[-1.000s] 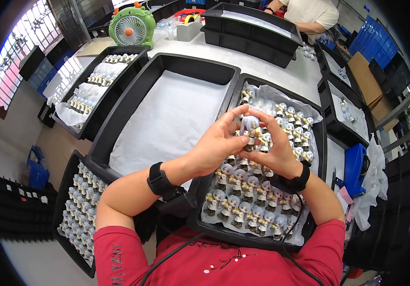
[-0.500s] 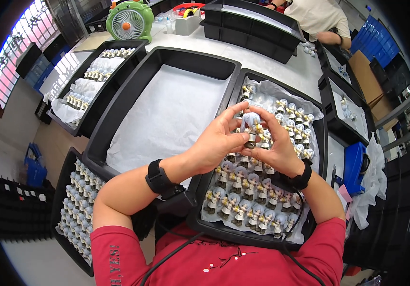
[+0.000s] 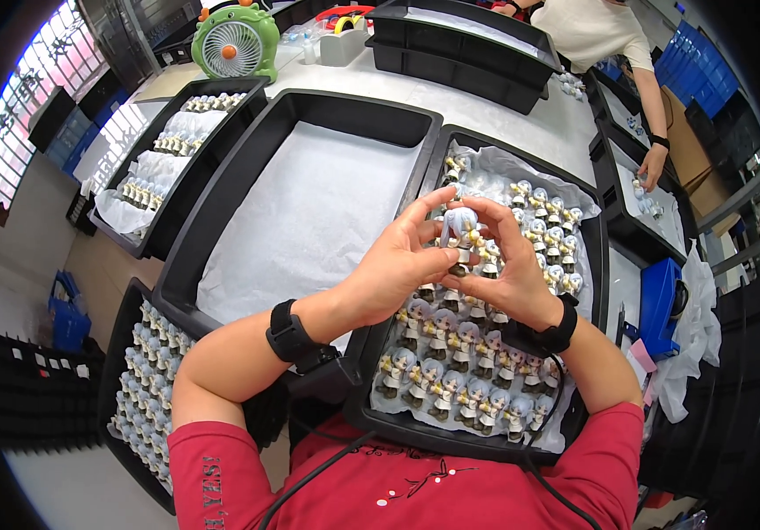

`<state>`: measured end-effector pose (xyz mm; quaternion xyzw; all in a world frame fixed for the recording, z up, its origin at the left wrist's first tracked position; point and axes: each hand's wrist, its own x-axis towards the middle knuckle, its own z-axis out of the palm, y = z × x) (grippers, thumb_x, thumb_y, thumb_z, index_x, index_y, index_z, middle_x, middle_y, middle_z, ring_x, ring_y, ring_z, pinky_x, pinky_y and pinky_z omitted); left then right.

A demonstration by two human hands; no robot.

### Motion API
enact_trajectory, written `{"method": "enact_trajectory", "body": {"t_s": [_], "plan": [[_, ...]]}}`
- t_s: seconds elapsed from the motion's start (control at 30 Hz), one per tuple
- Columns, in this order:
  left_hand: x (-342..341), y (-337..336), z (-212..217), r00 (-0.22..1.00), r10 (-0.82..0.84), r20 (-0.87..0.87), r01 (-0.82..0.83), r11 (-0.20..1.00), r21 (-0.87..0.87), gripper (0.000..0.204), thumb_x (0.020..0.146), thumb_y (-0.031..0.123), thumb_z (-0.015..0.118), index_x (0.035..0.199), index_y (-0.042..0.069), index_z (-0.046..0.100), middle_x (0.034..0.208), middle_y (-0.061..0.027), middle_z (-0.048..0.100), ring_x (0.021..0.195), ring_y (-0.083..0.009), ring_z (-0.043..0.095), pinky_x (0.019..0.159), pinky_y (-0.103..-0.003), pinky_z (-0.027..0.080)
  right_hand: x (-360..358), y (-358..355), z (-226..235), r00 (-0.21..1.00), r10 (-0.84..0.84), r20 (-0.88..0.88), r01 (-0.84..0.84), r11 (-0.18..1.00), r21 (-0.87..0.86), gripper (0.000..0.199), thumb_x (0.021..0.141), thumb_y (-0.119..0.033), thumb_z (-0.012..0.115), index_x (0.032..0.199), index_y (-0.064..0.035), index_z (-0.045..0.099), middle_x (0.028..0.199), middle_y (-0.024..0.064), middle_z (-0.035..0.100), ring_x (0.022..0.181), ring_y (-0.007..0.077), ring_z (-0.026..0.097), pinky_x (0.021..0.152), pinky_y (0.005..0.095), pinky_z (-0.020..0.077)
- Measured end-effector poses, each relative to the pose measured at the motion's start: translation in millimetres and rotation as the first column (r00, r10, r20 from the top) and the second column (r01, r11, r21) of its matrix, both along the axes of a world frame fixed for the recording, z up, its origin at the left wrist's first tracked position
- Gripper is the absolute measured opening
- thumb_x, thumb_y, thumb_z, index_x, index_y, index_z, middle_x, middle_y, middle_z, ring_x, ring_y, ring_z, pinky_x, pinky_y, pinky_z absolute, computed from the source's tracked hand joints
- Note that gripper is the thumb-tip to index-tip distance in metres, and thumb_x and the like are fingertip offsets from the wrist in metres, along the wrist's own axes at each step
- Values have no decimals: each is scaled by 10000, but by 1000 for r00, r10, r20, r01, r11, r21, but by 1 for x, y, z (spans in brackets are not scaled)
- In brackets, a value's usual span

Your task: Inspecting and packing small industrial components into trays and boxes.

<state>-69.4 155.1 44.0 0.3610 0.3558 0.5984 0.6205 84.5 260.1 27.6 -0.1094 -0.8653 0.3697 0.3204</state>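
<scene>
Between both hands I hold a small figurine [image 3: 460, 231] with pale blue-grey hair, a white outfit and dark feet, upright above a tray of like ones. My left hand [image 3: 413, 252] grips it from the left, thumb at its lower body. From the other side my right hand [image 3: 514, 265] curls round it, thumb near its base and fingers by its head. Beneath lies a black tray [image 3: 599, 252] lined with white paper, with rows of similar figurines [image 3: 452, 389] standing in it. My hands hide part of the middle rows.
A paper-lined black tray [image 3: 309, 208] sits left of the figurine tray. More figurine trays stand at far left [image 3: 184, 146] and lower left [image 3: 143, 389]. A green fan [image 3: 237, 44] and stacked black trays [image 3: 459, 57] are at the back. A co-worker's hand [image 3: 652, 168] reaches into a right-hand tray.
My hands keep hold of the figurine, which has turned slightly. The co-worker's arm has moved forward and down to a tray at right.
</scene>
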Motion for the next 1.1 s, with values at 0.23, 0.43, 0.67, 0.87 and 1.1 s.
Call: {"method": "enact_trajectory", "body": {"t_s": [0.23,0.43,0.67,0.87,1.1], "plan": [[0,1,-7,993,13,-117,-6,999,54,734,835,53,602,1421,80,161,1201,-163,458,1054,-222,558,851,-323,484,1,1,1,1000,-2,-6,2,999,42,731,661,-229,801,1265,-80,419,1210,91,501,1018,204,539,824,317,444],[1,1,-4,953,101,-285,-78,993,91,767,818,92,650,1412,61,164,1130,-141,451,982,-178,569,811,-287,489,-1,-7,9,999,-36,1,36,991,126,671,661,-151,771,1242,-73,445,1177,95,528,1012,245,534,842,337,444],[6,-1,-4,939,204,-276,-195,979,61,567,844,119,625,1298,30,297,1142,-124,436,999,-172,553,775,-289,487,-1,-10,18,998,-48,-47,61,942,330,699,571,-57,768,1204,-41,472,1127,119,535,1036,301,504,886,387,421],[3,2,-6,987,67,-146,-58,996,69,443,902,122,539,1273,58,306,1194,-111,451,1091,-189,528,822,-322,487,0,-7,17,991,-66,-114,102,934,343,731,564,-51,772,1216,-49,441,1134,139,513,1051,313,494,905,392,403],[3,3,-3,988,-34,150,27,998,49,370,968,266,404,1259,43,355,1143,-106,532,1039,-245,571,840,-346,489,5,-7,17,982,-77,-171,135,925,356,751,571,-35,767,1229,-54,405,1181,161,471,1054,311,494,880,386,425]]}}
